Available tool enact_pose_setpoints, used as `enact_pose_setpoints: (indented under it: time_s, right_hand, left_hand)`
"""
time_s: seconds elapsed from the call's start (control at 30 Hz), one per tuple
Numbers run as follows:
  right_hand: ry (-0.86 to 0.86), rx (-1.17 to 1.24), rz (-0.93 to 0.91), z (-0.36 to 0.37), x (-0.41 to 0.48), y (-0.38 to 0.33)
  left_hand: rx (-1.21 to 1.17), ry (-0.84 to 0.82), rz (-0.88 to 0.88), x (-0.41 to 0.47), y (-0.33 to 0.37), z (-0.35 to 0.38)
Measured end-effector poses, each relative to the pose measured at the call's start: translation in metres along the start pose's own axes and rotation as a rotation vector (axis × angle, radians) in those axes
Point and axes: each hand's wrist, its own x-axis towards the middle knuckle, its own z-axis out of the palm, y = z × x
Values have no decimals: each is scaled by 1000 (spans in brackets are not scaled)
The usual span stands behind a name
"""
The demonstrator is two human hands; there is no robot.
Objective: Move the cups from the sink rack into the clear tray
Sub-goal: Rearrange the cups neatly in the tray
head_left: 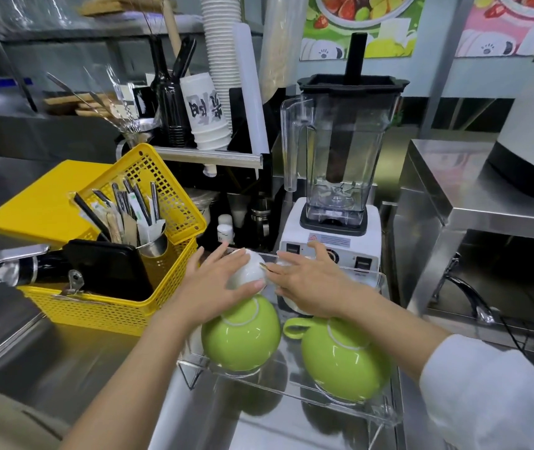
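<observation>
Two green cups stand upside down in the clear tray (291, 389), one on the left (241, 339) and one on the right (345, 362) with its handle pointing left. Behind them my left hand (217, 287) wraps around a white cup (249, 271), which also sits upside down in the tray. My right hand (308, 284) lies over a second white cup (291, 305), most of it hidden under the palm. The fingertips of both hands almost meet between the two white cups.
A yellow basket (116, 306) with cutlery and a black item stands left of the tray. A blender (337, 177) rises right behind the tray. A steel stand (473, 203) is at the right, a sink basin (16, 319) at the left.
</observation>
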Motion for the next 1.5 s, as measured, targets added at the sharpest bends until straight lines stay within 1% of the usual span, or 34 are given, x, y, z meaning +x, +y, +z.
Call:
enact_pose_setpoints:
  time_s: [0.07,0.17,0.27,0.33,0.43,0.5,0.53,0.6,0.7,0.8,0.9,0.97,1.03,1.17,1.3,1.37,1.5]
  right_hand:
    - [-3,11,15,-1,1,3]
    - [39,132,63,-4,-2,7]
    - [130,308,199,-11,-10,16]
    - [177,438,346,-16,-37,39]
    - [89,613,382,-20,-50,57]
    - [12,663,361,-18,-52,58]
    - [1,669,364,-16,-51,57]
    - [16,625,367,-13,-48,52]
    - [46,580,354,-12,-41,45]
    - [51,660,379,-9,-36,42]
    - [32,759,442,-8,-36,40]
    - [13,829,480,-7,-36,37]
    - [7,860,514,-8,-36,35]
    - [11,833,539,-11,-34,30]
    - [63,756,524,-12,-35,24]
    - [91,780,512,-13,-38,24]
    - [106,1050,496,-13,-51,35]
  left_hand:
    - [5,9,17,2,-2,2]
    - [-6,4,33,4,0,1]
    - [-54,15,32,6,6,-3]
    - [-20,20,125,20,34,-2]
    - [55,77,185,29,57,-5]
    - [102,95,207,33,71,-3]
    - [128,84,207,33,80,1]
    - [171,48,173,34,94,9]
    - [188,37,108,34,97,13]
    - [103,-31,91,34,93,10]
    - [122,-56,143,35,89,12]
    - [139,-87,137,36,88,15]
    - [178,-93,71,35,93,19]
    - [230,-11,-69,28,114,37]
    - [149,57,-138,28,121,47]
    - [55,61,-162,29,123,47]
    - [-175,48,-193,26,120,42]
